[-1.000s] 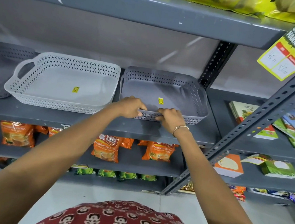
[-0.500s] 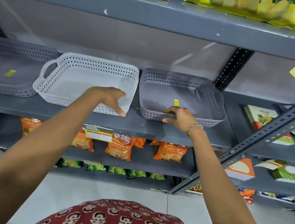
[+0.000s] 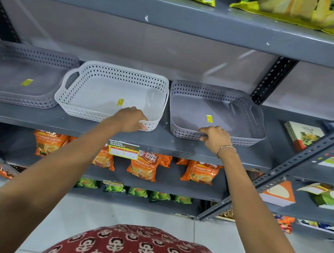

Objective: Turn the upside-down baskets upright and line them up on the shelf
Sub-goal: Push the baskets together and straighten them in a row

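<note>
Two perforated baskets stand upright side by side on the grey shelf (image 3: 159,144). The white basket (image 3: 103,89) is in the middle, and my left hand (image 3: 130,119) grips its front right rim. The grey basket (image 3: 236,118) is to its right, with my right hand (image 3: 216,137) closed on its front left rim. At the far left a stack of grey baskets (image 3: 18,78) lies upside down, a yellow sticker on top.
A slanted metal upright (image 3: 305,160) crosses at the right of the grey basket. Booklets (image 3: 301,134) lie on the shelf beyond it. Orange tea packets (image 3: 146,166) fill the shelf below. Yellow bags (image 3: 302,8) sit on the shelf above.
My left hand left the grey basket, moved left and took hold of the white basket's front rim. My right hand stayed on the grey basket. The view shifted left.
</note>
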The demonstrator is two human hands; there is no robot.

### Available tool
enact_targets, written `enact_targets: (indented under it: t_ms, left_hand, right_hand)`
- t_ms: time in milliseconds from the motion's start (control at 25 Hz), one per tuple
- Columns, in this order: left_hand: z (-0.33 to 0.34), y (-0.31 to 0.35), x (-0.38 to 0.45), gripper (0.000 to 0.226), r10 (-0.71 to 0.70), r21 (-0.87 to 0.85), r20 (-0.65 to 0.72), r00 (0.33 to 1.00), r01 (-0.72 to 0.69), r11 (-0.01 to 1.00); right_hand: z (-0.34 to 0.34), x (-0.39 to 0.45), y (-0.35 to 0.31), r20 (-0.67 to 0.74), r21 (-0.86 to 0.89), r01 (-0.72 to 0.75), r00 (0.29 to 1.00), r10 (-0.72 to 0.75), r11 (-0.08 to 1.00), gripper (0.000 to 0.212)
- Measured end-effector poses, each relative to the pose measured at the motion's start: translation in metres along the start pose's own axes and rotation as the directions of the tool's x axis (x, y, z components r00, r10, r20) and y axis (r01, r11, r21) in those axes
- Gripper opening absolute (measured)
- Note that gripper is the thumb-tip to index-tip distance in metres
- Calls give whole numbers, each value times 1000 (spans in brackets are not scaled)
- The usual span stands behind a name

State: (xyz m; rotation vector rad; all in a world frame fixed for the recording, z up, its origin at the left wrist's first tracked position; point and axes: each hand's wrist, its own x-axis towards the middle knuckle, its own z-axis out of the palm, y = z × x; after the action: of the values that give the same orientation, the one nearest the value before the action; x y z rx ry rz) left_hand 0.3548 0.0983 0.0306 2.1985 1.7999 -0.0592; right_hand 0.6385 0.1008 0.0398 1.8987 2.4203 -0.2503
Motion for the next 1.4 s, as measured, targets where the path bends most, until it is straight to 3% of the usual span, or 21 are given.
enact_targets:
  t_ms: [200,1400]
  left_hand:
    - [3,5,-5,33,28,9,-12,1000,-28,1000]
    - [9,32,5,39,81,32,-22,996,-80,996]
  right_hand:
    - [2,-10,7,-5,15,-9,1000,9,1000,12]
    - [5,-14,23,-43,-24,-25,999,24,999,23]
